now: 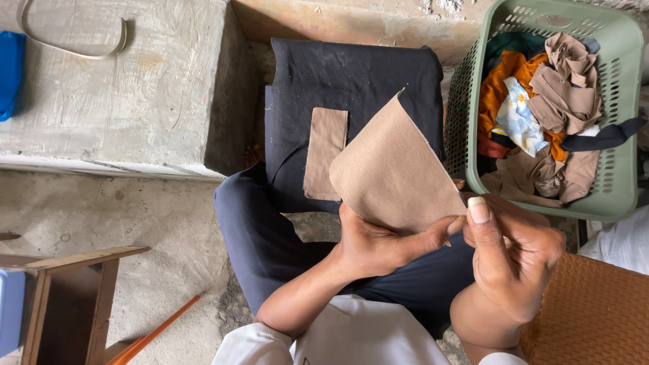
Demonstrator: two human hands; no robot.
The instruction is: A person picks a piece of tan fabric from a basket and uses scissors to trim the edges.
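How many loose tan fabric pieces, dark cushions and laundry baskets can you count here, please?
Tan pieces outside the basket: 2, one held by the hands, one strip lying on the cushion
Dark cushion: 1
Green basket: 1
Total: 4

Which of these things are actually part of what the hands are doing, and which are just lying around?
In use:
left hand and right hand, both holding the tan cloth piece
small tan rectangular cloth strip on the black folded fabric
green plastic basket of cloth scraps

Lying about:
wooden stool
orange stick
blue cloth
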